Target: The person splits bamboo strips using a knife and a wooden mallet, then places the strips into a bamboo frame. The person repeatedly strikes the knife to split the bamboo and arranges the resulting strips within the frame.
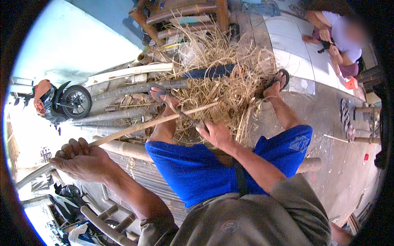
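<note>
A long bamboo strip (156,121) runs level across the lap, from the left hand (84,160) out past the right hand (216,133) toward the shavings. The left fingers (74,147) are curled tight over the strip's near end, clamping it. The right fingers (203,126) are closed round the handle of a knife (185,115), whose blade meets the strip just beyond them, between the knees. Judged from the scene, shaving is well under way: a deep heap of pale shavings (230,82) lies ahead of the right fingers, round both sandalled feet, yet the strip is under the blade, so work on it is not finished. Left of the feet lie grey bamboo poles (123,90), uncut. Beyond the left fingers stands a motorcycle (65,102). Far right, another person (340,37) sits on a tiled floor (295,53).
</note>
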A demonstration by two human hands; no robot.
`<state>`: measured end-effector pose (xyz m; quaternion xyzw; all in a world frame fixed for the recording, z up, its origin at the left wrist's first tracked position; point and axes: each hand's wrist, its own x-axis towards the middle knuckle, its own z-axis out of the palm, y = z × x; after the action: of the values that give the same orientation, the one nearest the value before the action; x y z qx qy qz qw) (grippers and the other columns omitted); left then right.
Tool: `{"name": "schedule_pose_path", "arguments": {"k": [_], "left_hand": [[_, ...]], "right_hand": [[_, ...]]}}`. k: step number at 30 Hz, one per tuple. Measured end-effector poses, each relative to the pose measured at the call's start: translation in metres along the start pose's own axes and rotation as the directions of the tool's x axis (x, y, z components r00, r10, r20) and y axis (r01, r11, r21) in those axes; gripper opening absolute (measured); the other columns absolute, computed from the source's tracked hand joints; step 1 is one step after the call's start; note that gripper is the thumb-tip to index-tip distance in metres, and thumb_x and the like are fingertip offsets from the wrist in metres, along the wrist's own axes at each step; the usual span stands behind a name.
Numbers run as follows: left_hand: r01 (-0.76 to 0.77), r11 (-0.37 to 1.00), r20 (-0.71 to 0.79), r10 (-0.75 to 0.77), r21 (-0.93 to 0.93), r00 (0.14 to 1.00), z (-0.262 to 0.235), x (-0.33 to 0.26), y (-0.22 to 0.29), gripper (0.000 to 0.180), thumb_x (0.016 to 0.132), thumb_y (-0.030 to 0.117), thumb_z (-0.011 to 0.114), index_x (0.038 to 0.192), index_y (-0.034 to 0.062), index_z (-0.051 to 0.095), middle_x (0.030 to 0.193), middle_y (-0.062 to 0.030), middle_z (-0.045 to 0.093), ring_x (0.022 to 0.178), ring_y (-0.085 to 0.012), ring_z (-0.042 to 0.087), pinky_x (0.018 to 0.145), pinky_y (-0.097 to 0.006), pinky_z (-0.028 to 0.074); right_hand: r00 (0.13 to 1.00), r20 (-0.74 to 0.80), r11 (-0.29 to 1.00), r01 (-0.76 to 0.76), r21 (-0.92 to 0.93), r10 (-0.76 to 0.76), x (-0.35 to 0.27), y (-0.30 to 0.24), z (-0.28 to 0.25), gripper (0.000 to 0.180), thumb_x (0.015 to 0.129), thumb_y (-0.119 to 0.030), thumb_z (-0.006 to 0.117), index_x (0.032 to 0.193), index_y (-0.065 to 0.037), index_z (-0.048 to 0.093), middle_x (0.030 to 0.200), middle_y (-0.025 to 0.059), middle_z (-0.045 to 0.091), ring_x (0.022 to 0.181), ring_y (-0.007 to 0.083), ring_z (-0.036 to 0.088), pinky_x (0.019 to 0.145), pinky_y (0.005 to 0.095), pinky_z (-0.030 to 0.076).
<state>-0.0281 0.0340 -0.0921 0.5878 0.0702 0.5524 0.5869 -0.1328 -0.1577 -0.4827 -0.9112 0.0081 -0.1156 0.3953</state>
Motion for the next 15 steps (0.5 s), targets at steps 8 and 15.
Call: {"name": "schedule_pose_path", "arguments": {"k": [8, 15], "left_hand": [[0.457, 0.831, 0.269, -0.383, -0.316, 0.884, -0.013, -0.007, -0.015, 0.049, 0.104, 0.054, 0.039, 0.072, 0.0165, 0.036, 0.059, 0.0036, 0.03, 0.047, -0.0084, 0.025, 0.04, -0.024, 0.02], [0.444, 0.768, 0.512, -0.178, -0.462, 0.84, -0.026, -0.028, -0.008, 0.051, 0.102, 0.052, 0.045, 0.067, 0.0174, 0.035, 0.053, 0.0049, 0.025, 0.042, -0.0067, 0.02, 0.036, -0.022, 0.015]], "right_hand": [[0.91, 0.196, 0.923, -0.381, 0.049, 0.366, 0.009, 0.002, -0.016, 0.042, 0.097, -0.041, 0.059, 0.109, -0.001, 0.063, 0.075, 0.0156, 0.067, 0.068, 0.0238, 0.068, 0.061, 0.0428, 0.053], [0.984, 0.178, 0.916, -0.052, 0.398, -0.022, 0.007, -0.188, -0.121, 0.048, 0.096, -0.049, 0.057, 0.106, -0.002, 0.059, 0.083, 0.0253, 0.067, 0.079, 0.0443, 0.068, 0.068, 0.05, 0.053]]}}
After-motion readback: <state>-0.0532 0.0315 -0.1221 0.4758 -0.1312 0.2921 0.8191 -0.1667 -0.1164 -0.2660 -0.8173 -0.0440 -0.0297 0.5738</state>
